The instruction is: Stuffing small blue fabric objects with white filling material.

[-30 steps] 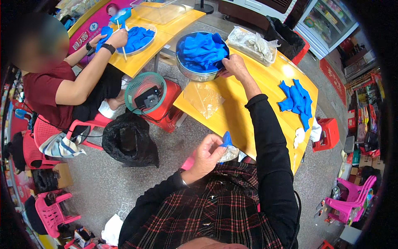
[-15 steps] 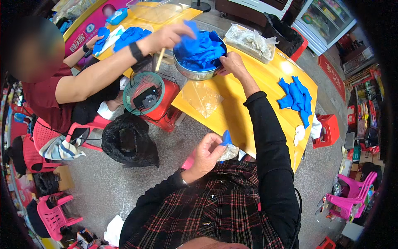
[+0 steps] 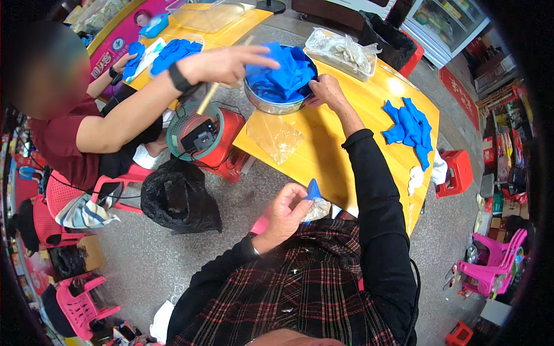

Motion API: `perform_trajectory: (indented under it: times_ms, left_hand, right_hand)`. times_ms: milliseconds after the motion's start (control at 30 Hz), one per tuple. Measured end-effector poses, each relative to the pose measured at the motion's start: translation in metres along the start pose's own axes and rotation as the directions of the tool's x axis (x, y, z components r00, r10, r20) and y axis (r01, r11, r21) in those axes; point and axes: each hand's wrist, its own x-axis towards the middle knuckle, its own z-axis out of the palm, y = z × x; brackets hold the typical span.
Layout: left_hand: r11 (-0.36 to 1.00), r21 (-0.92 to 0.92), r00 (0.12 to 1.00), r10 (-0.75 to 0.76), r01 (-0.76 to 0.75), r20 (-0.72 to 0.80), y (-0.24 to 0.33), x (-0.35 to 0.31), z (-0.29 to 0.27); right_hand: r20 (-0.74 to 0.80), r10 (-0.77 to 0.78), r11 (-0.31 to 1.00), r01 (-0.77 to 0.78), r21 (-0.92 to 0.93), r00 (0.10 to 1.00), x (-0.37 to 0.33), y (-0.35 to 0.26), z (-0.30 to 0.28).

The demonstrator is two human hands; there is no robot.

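Note:
My left hand (image 3: 281,214) pinches a small blue piece (image 3: 313,189), which looks like thin glove material, with a crumpled greyish-white bundle (image 3: 318,209) beneath it, close to my plaid front. Across the table my right hand (image 3: 326,90) grips the right rim of a round metal bowl (image 3: 276,106). Crumpled blue pieces (image 3: 288,72) like thin gloves heap above the bowl's rim. A co-worker's hand (image 3: 239,62) reaches over the bowl's left side, fingers outstretched and blurred. More blue gloves (image 3: 411,130) lie loose to the right on the yellow table (image 3: 369,127).
A clear tub (image 3: 340,55) of pale plastic stands behind the bowl, and a flat clear bag (image 3: 276,138) lies before it. Left of the table, a green basket (image 3: 176,135) sits on a red stool (image 3: 231,130), near a black bag-lined bin (image 3: 179,196). Pink chairs (image 3: 81,305) stand around.
The co-worker's hand has let go of a blue piece at the bowl and its fingers have spread. My hands stay nearly where they were; the whole view has shifted slightly.

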Motion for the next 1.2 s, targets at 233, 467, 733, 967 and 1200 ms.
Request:
perform_trajectory:
  times_ms: [233,467,733,967,1200]
  left_hand:
    - [1.000,-0.022,0.999,0.012,-0.012,0.030,-0.003,0.002,0.008]
    - [1.000,-0.029,1.000,0.001,-0.001,0.008,-0.003,0.005,0.013]
    - [0.999,-0.031,1.000,0.024,-0.024,-0.006,-0.005,0.010,0.003]
    - [0.999,-0.018,0.999,0.032,-0.032,-0.027,-0.002,0.012,-0.007]
    - [1.000,-0.021,0.991,0.009,-0.011,-0.137,0.004,0.018,-0.022]
  right_hand:
    - [0.040,0.126,0.988,-0.129,0.087,0.991,-0.013,0.011,-0.025]
    - [0.061,0.132,0.978,-0.140,0.155,0.989,-0.015,0.036,-0.049]
    - [-0.364,-0.622,0.721,0.327,-0.611,0.693,-0.032,-0.026,-0.040]
    - [0.005,-0.675,0.457,0.422,-0.783,0.738,0.027,-0.039,0.027]
    - [0.279,-0.408,0.558,0.479,-0.678,0.869,0.038,-0.007,0.048]
